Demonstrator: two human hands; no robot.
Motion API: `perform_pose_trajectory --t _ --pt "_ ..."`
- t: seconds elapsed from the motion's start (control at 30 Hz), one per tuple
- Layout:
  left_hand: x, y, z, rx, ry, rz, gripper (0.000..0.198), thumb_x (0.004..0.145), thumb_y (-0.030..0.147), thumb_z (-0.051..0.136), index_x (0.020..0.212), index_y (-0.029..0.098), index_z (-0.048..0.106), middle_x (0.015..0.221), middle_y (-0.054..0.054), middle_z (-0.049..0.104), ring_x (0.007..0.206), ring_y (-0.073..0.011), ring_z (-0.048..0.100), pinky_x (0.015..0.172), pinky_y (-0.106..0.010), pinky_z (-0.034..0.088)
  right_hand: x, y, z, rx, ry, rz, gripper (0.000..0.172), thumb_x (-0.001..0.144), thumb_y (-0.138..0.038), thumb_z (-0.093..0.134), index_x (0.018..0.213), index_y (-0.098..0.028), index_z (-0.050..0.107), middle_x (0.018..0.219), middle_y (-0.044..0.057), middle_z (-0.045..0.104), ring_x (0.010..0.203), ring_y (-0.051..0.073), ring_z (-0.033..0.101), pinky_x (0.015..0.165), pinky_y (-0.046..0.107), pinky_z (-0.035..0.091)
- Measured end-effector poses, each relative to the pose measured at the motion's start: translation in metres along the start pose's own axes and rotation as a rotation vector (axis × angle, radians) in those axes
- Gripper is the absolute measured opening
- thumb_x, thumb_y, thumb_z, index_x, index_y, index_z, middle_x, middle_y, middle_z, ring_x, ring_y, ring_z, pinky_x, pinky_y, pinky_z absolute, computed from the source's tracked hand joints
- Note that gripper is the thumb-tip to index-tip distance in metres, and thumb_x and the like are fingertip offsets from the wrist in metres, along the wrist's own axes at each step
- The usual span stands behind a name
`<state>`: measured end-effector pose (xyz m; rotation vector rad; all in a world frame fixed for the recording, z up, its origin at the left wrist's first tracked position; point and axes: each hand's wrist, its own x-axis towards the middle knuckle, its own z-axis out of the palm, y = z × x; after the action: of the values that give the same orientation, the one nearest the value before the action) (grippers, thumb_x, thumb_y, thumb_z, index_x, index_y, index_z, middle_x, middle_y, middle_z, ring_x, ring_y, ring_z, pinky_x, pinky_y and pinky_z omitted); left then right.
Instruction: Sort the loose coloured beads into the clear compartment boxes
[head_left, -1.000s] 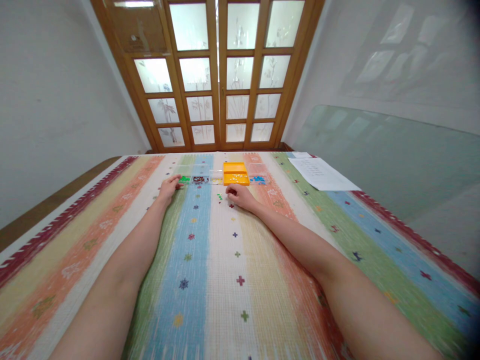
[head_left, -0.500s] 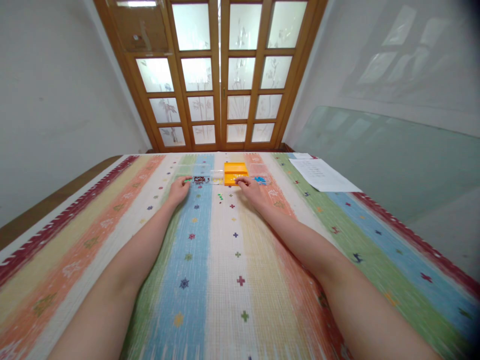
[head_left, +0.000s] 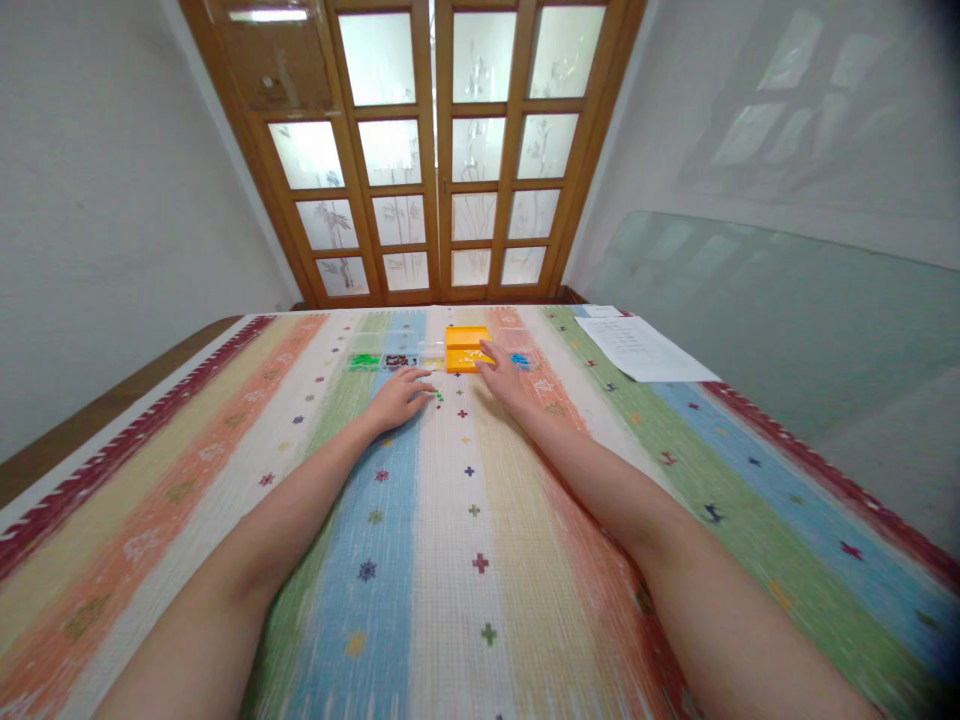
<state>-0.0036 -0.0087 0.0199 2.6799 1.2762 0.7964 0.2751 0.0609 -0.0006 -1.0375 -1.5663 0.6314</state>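
My left hand (head_left: 400,393) lies palm down on the striped cloth, fingers stretched to the right, their tips beside a few small loose beads (head_left: 439,397). My right hand (head_left: 505,380) reaches forward with its fingers extended, the tips touching the near right corner of an orange tray (head_left: 463,338) that holds pale beads. Nothing shows in either hand. Left of the tray sits a row of clear compartments with green beads (head_left: 365,361), dark beads (head_left: 400,360) and pale beads (head_left: 431,356). Blue beads (head_left: 520,358) lie right of the tray.
A striped woven cloth (head_left: 465,540) covers the whole table. A printed sheet of paper (head_left: 637,346) lies at the far right. Wooden doors with frosted glass panes (head_left: 442,150) stand behind the table. A glass sheet (head_left: 787,320) leans on the right wall.
My left hand has moved right, from the green bead compartment to the loose beads on the cloth. My right hand has stayed at the orange tray's near right corner.
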Motion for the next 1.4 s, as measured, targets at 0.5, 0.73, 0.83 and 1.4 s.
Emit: perform_pose_trajectory --t 0.5,0.73,0.83,1.4 --pt "0.003 0.026 0.000 0.087 -0.185 0.172 0.036 0.104 0.023 0.050 0.128 0.025 0.076 0.132 -0.004 0.074 0.137 -0.0287 0.053 0.119 -0.050 0.043 -0.006 -0.004 0.000 0.000 -0.010 -0.033 0.038 0.088 -0.035 0.058 0.120 -0.019 0.071 0.128 0.014 0.071 0.117 0.027 0.066 0.106 0.051 0.054" --pt "-0.004 0.005 0.003 -0.068 -0.270 0.125 0.041 0.106 0.028 0.046 0.138 0.029 0.071 0.149 0.000 0.064 0.149 -0.0224 0.045 0.129 -0.048 0.031 -0.005 0.000 -0.001 -0.011 -0.015 -0.021 0.034 0.090 -0.036 0.059 0.118 -0.020 0.072 0.125 0.013 0.073 0.115 0.026 0.067 0.108 0.050 0.052" --pt "-0.005 0.001 0.002 -0.066 -0.301 0.092 0.044 0.107 0.030 0.042 0.142 0.029 0.067 0.152 0.002 0.062 0.155 -0.0211 0.037 0.132 -0.047 0.026 -0.004 0.006 0.000 -0.003 -0.018 -0.011 0.034 0.090 -0.036 0.059 0.117 -0.020 0.072 0.124 0.013 0.073 0.113 0.026 0.068 0.108 0.050 0.051" --pt "-0.007 0.009 -0.002 0.083 -0.364 0.088 0.054 0.111 0.038 0.029 0.160 0.026 0.047 0.168 0.001 0.043 0.163 -0.0222 0.019 0.133 -0.042 0.017 -0.002 0.001 0.001 0.022 -0.025 0.053 0.031 0.087 -0.035 0.060 0.110 -0.021 0.075 0.117 0.010 0.076 0.109 0.025 0.069 0.105 0.047 0.052"
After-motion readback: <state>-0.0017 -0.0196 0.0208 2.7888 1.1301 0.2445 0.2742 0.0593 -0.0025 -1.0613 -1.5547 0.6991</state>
